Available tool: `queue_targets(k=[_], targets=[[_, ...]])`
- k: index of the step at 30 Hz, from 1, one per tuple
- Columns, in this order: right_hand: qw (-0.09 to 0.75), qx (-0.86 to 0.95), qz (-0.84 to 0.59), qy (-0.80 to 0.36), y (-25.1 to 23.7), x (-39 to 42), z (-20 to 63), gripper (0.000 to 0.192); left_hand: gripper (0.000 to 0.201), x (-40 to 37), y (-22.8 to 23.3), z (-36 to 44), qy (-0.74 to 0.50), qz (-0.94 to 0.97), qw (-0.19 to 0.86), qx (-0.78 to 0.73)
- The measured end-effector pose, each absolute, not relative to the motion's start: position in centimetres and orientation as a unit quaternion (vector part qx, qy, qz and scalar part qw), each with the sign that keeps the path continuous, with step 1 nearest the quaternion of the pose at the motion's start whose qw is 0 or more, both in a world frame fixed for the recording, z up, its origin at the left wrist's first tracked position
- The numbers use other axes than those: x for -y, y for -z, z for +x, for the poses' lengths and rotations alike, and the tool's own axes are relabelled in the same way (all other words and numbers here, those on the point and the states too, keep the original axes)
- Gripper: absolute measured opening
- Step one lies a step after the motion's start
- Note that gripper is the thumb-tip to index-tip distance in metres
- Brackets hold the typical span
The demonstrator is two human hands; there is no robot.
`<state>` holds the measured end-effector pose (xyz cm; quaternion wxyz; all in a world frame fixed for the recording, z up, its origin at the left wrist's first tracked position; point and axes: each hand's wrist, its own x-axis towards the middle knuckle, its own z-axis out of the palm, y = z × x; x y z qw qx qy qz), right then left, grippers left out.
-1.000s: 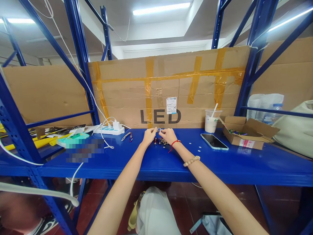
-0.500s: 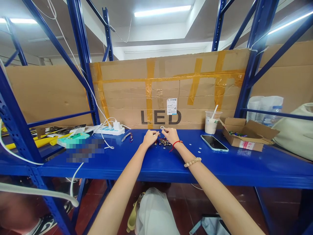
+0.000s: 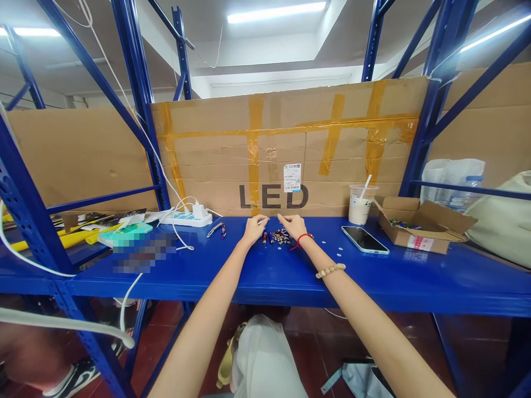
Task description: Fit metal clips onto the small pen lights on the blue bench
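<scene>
My left hand [image 3: 254,229] is just above the blue shelf top, thumb and fingers pinched together; anything between them is too small to name. Close by on the right, my right hand [image 3: 293,225] has its fingers bent towards the left, and what they hold, if anything, cannot be made out. Between and below both hands lies a pile of small metal pieces [image 3: 282,238], with dark red and blue cylinders [image 3: 264,237] at its left side. A silver carabiner-like clip [image 3: 214,230] with a coloured piece rests further left.
A phone [image 3: 365,240], a drink cup with a straw [image 3: 359,205] and an open cardboard box [image 3: 427,239] stand on the right. To the left are a white power strip [image 3: 186,220] and cables. A cardboard sheet [image 3: 199,166] closes the back; small pale discs lie right of my hand.
The silver ring-like piece seen at my right fingertips earlier no longer shows. My right hand has shifted slightly right, and its fingers have changed position. My left hand stays pinched.
</scene>
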<state>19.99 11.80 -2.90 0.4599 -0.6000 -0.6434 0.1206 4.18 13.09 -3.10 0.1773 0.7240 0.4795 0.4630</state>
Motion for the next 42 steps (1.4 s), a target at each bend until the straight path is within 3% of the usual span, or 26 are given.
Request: queue_targets(k=[7, 12, 21, 30, 42], targets=[[0.547, 0.625, -0.499, -0.247, 3.0, -11.6, 18.8, 0.034, 0.028, -12.9, 2.9, 4.4, -0.489, 0.714, 0.274, -0.418], [0.565, 0.606, -0.476, -0.293, 2.9, -11.4, 18.7, 0.032, 0.033, -12.7, 2.8, 4.4, -0.474, 0.731, 0.281, -0.402], [0.575, 0.6, -0.472, -0.295, 3.4, -12.3, 18.8, 0.021, 0.04, -12.6, 2.9, 4.4, -0.427, 0.747, 0.286, -0.423], [0.573, 0.612, -0.461, -0.291, 3.2, -12.1, 18.9, 0.02, 0.048, -12.3, 2.6, 4.3, -0.422, 0.721, 0.398, -0.379], [0.571, 0.622, -0.453, -0.286, 2.9, -12.0, 18.8, 0.017, 0.044, -12.1, 2.3, 4.3, -0.404, 0.683, 0.486, -0.366]])
